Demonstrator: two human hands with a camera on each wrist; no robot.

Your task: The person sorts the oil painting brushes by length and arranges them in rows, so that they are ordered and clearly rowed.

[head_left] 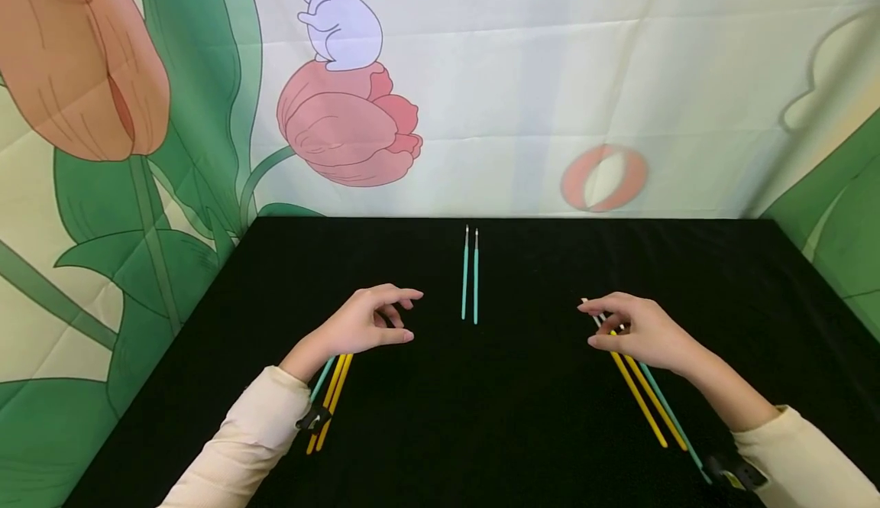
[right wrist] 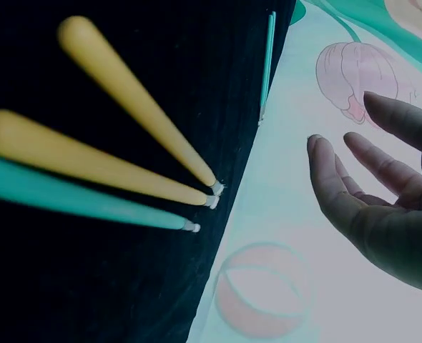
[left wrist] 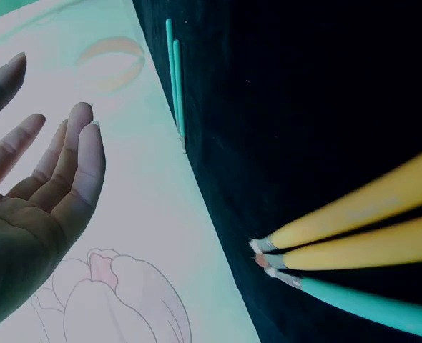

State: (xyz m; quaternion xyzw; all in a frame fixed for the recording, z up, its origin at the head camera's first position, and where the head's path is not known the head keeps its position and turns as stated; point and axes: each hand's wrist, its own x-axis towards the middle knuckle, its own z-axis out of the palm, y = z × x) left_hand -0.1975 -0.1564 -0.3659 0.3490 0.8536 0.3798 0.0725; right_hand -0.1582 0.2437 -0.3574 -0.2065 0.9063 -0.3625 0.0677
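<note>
Left hand [head_left: 371, 317] and right hand [head_left: 635, 328] hold nothing, fingers loosely parted; 3 yellow-and-teal paintbrushes [head_left: 334, 401] at 8 o'clock and 3 matching paintbrushes [head_left: 656, 402] at 4 lie grouped, presumably for reach; 2 teal paintbrushes [head_left: 476, 279], 12 o'clock.

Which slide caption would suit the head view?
Empty left hand and right hand over black cloth; two teal paintbrushes lie farther back, between two yellow-teal groups.
</note>
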